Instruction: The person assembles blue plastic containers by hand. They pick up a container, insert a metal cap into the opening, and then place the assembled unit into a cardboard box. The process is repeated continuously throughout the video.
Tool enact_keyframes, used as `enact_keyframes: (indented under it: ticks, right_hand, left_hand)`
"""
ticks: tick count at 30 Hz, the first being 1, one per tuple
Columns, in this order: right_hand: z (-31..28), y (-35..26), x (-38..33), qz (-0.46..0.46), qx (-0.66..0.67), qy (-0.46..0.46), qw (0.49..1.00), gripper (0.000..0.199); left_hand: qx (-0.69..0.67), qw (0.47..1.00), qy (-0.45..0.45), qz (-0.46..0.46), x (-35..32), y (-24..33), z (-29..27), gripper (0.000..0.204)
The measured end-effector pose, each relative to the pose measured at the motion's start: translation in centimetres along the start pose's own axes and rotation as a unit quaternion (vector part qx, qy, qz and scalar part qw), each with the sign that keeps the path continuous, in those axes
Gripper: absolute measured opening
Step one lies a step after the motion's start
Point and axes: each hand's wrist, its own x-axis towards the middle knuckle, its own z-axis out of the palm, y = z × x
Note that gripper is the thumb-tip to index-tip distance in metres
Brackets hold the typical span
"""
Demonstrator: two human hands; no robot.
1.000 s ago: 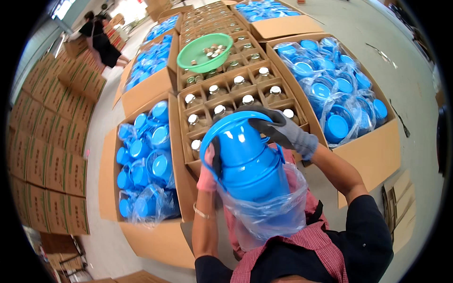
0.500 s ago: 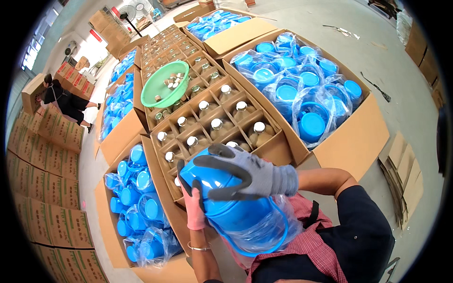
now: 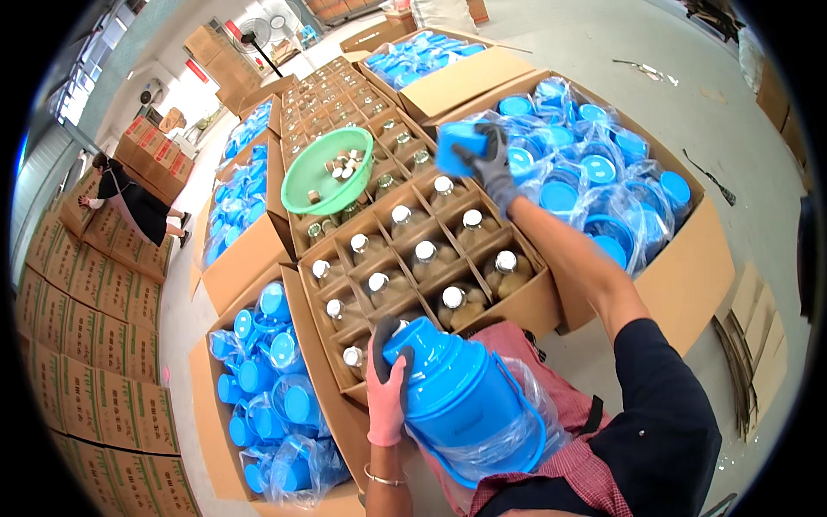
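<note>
My left hand, in a pink and dark grey glove, is closed round the neck of a blue thermos flask. The flask lies tilted against my lap, its lower part in a clear plastic bag and its blue carrying handle hanging to one side. My right hand, in a grey glove, grips a blue cup-shaped lid, held up apart from the flask between the divided carton and the right-hand box. Below my hands, the divided carton holds glass bottle-like liners, the nearer ones with white caps.
A green bowl of small stoppers rests on the liners. Boxes of bagged blue flasks stand left, right and far ahead. Stacked cartons line the left side, where another person bends. Flat cardboard lies right.
My right hand has lifted the blue lid off the flask and carried it forward and right. My left hand stays on the flask neck. The view has shifted slightly.
</note>
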Motion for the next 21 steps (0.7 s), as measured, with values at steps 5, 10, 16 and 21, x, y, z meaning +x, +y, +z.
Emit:
enact_keyframes:
  ticks: [5, 10, 16, 21]
  right_hand:
    - [-9.0, 10.5, 10.5, 0.078, -0.516, -0.191, 0.832, 0.044]
    - [-6.0, 7.1, 8.3, 0.094, -0.541, -0.243, 0.8, 0.047]
    - [1.4, -16.3, -11.3, 0.074, -0.061, -0.506, 0.857, 0.035]
    - [1.1, -19.1, -17.3, 0.0, -0.037, -0.505, 0.862, 0.035]
  left_hand:
    - [-0.015, 0.999, -0.017, 0.025, 1.4, 0.3, 0.8, 0.054]
    - [-0.033, 0.999, -0.02, 0.018, 1.6, 0.5, 0.8, 0.058]
    - [-0.195, 0.97, -0.145, -0.022, 3.4, -4.1, -0.5, 0.065]
    - [0.024, 0.992, -0.092, 0.079, 1.2, -2.9, -0.7, 0.054]
